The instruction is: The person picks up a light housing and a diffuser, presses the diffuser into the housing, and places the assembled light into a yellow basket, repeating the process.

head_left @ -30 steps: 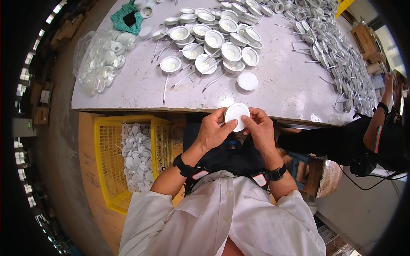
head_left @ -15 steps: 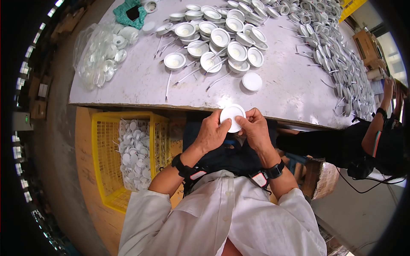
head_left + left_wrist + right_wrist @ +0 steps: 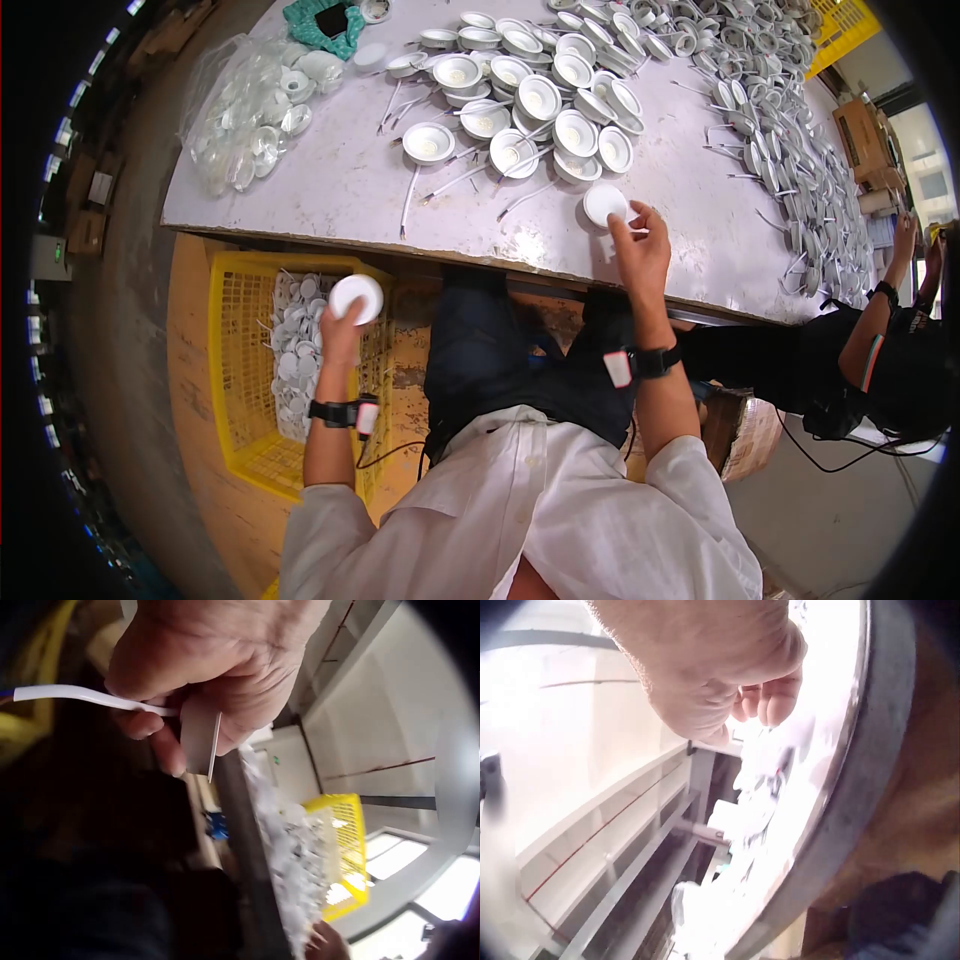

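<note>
A round white LED downlight (image 3: pixel 357 299) with a smooth white face is pinched in my left hand (image 3: pixel 340 338), over the yellow crate. In the left wrist view its white cable (image 3: pixel 82 696) sticks out past the curled fingers (image 3: pixel 171 751). At the table's front, my right hand (image 3: pixel 643 255) reaches to a white disc (image 3: pixel 604 205) lying on the tabletop. Thumb and forefinger are spread at the disc's right edge, in front of part of it. Glare in the right wrist view washes out what lies beyond those fingers (image 3: pixel 780 701).
Open white downlights (image 3: pixel 540 98) with loose cables are heaped mid-table (image 3: pixel 330 205); many more lie at the right (image 3: pixel 770 150). A clear bag (image 3: pixel 235 125) of white parts lies at the left. The yellow crate (image 3: pixel 235 400) holds finished-looking lights. Another person's arm (image 3: pixel 868 345) is at the right.
Both hands held the downlight together in front of the body. Since then the left hand has carried it left over the crate, and the right hand has let go and moved forward to the disc.
</note>
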